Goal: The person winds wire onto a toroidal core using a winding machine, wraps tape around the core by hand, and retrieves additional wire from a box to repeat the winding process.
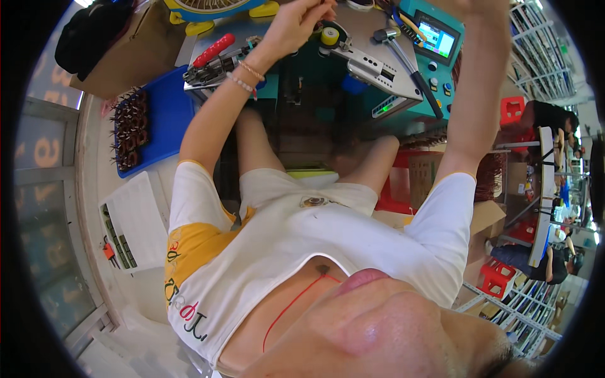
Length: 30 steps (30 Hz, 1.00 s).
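Note:
My left hand is up at the top edge, above the metal bench machine, beside a yellow roller. Its fingers are bent and pressed together; what they hold, if anything, I cannot make out. My right forearm stretches up past the teal control box with its lit screen. The fingers of my right hand are cut off by the upper edge. Between my arms lies a hammer with a dark handle, on the machine's right side. A red-handled toggle clamp sits left of my left forearm.
A blue tray at the left bears several brown wound coils. A cardboard box stands behind it. A yellow-and-blue wheel-shaped part is at the top. Red stools, shelves and other people are to the right.

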Tool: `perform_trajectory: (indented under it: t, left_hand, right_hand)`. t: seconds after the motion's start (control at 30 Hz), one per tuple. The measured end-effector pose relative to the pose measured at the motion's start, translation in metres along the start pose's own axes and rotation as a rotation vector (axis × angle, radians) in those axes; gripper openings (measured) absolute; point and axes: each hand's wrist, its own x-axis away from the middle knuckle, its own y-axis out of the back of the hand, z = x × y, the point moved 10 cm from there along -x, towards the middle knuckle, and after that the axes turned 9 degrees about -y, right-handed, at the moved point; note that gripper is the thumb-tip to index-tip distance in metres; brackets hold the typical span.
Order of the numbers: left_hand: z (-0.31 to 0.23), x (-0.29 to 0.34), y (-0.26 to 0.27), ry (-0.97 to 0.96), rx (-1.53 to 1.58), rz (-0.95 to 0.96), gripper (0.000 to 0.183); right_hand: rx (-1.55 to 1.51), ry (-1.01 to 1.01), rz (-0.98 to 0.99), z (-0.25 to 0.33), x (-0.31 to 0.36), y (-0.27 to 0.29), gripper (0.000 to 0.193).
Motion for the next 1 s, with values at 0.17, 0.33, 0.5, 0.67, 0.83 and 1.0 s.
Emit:
perform_trajectory:
  t: [0.17, 0.33, 0.5, 0.67, 0.83, 1.0]
  left_hand:
    - [-0.02, 0.081, 0.016, -0.051, -0.198, -0.554, 0.02]
    - [0.05, 0.161, -0.024, 0.437, -0.311, -0.401, 0.033]
    - [0.098, 0.143, -0.04, 0.439, -0.306, -0.288, 0.045]
    - [0.151, 0.156, -0.067, 0.532, 0.308, -0.235, 0.028]
    - [0.147, 0.158, -0.08, 0.573, 0.178, -0.175, 0.027]
    - [0.132, 0.15, -0.059, 0.469, 0.141, -0.377, 0.035]
  right_hand:
    - [-0.013, -0.356, 0.028, -0.134, 0.049, -0.02, 0.013]
    - [0.077, -0.609, 0.045, -0.262, 0.12, -0.03, 0.019]
    - [0.157, -0.798, 0.097, -0.27, 0.124, -0.038, 0.017]
    - [0.931, -0.172, 0.062, -0.202, 0.109, -0.035, 0.036]
    - [0.753, -0.299, 0.084, -0.211, 0.122, -0.033, 0.039]
    - [0.933, -0.154, 0.116, -0.222, 0.133, -0.056, 0.043]
